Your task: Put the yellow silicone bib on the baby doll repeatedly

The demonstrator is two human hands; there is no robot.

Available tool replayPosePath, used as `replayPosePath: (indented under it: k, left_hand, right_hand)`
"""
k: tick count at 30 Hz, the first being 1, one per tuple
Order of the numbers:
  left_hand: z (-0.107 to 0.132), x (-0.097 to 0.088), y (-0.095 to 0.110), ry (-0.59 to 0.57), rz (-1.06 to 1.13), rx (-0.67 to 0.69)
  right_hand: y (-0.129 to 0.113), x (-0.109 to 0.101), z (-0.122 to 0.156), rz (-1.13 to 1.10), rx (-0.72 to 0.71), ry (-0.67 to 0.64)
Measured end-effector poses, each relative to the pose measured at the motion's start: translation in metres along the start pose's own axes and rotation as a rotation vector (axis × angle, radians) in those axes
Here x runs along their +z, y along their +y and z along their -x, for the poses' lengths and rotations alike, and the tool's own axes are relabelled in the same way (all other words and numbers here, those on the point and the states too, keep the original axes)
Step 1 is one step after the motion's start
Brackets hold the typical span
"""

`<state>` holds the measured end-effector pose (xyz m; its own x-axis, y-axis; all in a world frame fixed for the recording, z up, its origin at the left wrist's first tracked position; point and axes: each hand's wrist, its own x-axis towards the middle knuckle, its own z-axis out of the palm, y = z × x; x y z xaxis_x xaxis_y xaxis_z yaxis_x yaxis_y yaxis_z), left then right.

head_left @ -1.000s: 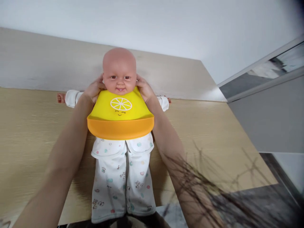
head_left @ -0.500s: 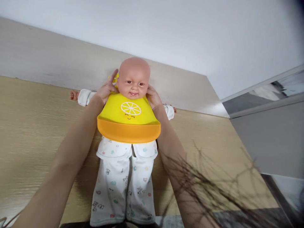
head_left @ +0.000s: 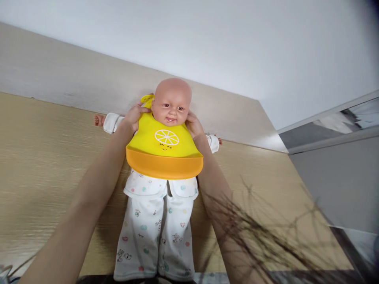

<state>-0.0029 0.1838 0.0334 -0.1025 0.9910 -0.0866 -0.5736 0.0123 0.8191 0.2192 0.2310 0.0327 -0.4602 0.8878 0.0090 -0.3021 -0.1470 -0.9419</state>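
A bald baby doll (head_left: 173, 92) in white printed clothes (head_left: 145, 232) lies on its back with its arms spread. Over its chest is a yellow bib (head_left: 145, 136) with a white citrus-slice print and an orange catch pocket (head_left: 164, 165) along the bottom. At the neck on the left side, my left hand (head_left: 136, 116) is closed on the bib's strap, its thumb on top; the strap end (head_left: 147, 98) with holes sticks up past it. My right hand (head_left: 194, 124) grips the bib at the other side of the neck, its fingertips hidden behind the doll.
The doll lies on a wooden tabletop (head_left: 53, 165) with a pale raised panel (head_left: 89, 75) along the back. Behind that is a white wall (head_left: 207, 35). Dark strands of hair (head_left: 254, 232) hang across the lower right of the view.
The doll and both hands appear slightly further right and lower in the view. My left fingers, stretched up beside the head before, have closed lower on the strap, and more of its end shows.
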Motion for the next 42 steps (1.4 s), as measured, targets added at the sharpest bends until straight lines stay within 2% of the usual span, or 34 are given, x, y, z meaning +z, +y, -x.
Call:
replayPosePath:
  k: [4, 14, 21, 23, 27, 29, 32, 38, 42]
  left_hand:
    - [-0.002, -0.003, -0.001, -0.028, -0.048, -0.018]
    - [0.000, 0.000, -0.003, 0.056, -0.093, -0.032]
    - [-0.003, 0.004, 0.000, 0.066, 0.031, -0.167]
    - [-0.004, 0.005, -0.001, 0.091, 0.027, -0.133]
    - [-0.005, 0.004, -0.005, 0.181, -0.034, 0.041]
    - [-0.004, 0.003, -0.006, 0.177, -0.050, 0.077]
    - [-0.002, 0.003, -0.006, 0.153, -0.048, 0.070]
    - [-0.002, 0.004, -0.002, 0.142, -0.021, 0.040]
    - [-0.006, 0.001, -0.002, 0.193, 0.008, -0.065]
  right_hand:
    - [0.001, 0.000, 0.001, 0.023, 0.017, 0.029]
    - [0.001, 0.000, 0.001, 0.048, 0.030, 0.049]
    - [0.004, -0.003, 0.000, 0.036, 0.029, 0.003]
    - [0.005, -0.004, -0.001, 0.038, 0.017, 0.018]
    - [0.008, -0.005, -0.001, -0.007, -0.017, -0.019]
    - [0.010, -0.006, -0.002, 0.015, -0.018, -0.015]
    - [0.012, -0.009, -0.005, 0.057, -0.022, 0.010]
    - [0.017, -0.017, -0.009, -0.018, -0.031, -0.023]
    - [0.015, -0.016, -0.008, 0.028, -0.011, 0.028]
